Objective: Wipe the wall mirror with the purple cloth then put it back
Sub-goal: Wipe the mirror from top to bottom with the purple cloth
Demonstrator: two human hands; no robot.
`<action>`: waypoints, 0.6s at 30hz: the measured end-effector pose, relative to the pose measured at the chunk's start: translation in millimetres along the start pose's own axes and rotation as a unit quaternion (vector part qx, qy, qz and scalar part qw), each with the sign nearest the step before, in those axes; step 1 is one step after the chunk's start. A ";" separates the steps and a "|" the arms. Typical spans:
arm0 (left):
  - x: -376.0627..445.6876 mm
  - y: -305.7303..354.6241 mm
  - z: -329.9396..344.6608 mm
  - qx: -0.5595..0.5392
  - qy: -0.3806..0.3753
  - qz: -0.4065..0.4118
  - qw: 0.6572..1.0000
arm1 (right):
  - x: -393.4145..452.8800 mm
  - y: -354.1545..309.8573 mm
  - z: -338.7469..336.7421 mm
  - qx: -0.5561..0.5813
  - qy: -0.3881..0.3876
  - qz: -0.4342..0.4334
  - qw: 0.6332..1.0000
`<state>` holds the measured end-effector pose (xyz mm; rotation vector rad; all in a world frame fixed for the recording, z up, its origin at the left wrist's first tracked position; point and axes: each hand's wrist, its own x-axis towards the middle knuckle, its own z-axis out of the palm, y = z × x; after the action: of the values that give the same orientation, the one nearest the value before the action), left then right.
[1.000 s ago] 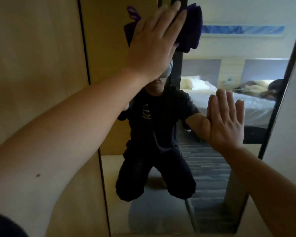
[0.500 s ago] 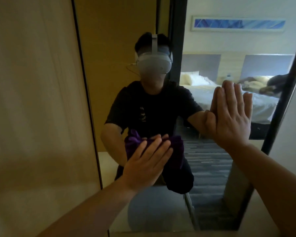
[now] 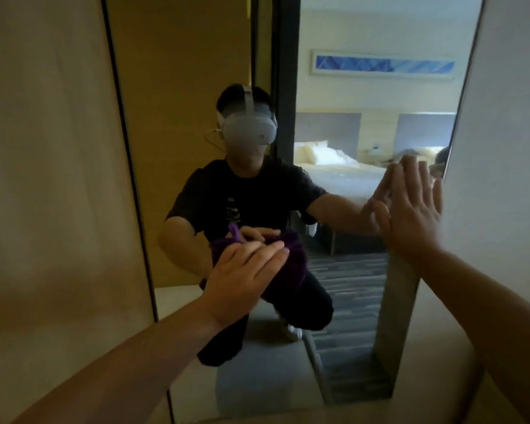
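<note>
The tall wall mirror [image 3: 364, 96] fills the middle of the view, framed in dark trim. My left hand [image 3: 242, 276] presses the bunched purple cloth [image 3: 294, 264] flat against the lower middle of the glass, fingers spread over it. A loop of the cloth sticks up above my fingers. My right hand [image 3: 410, 209] lies flat and open against the mirror's right edge, fingers pointing up, holding nothing. The glass reflects a crouching person in dark clothes wearing a headset.
A wooden wall panel [image 3: 49, 179] runs along the mirror's left side. A pale wall [image 3: 502, 148] borders it on the right. The reflection shows a bed, a striped carpet and a blue picture on the far wall.
My left hand swept the cloth from the top of the mirror down to its lower middle. My right hand stayed flat on the glass, now nearer the right edge.
</note>
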<state>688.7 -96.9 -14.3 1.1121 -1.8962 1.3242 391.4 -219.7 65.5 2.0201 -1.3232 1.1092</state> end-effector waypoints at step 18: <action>232.0 -24.4 -0.7 0.139 0.073 -0.069 0.985 | 0.2 10.9 27.0 0.087 0.057 -0.038 0.994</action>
<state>595.3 -171.7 186.0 1.2206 -1.5340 1.5769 391.5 -244.5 50.2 2.0757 -1.1176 1.3241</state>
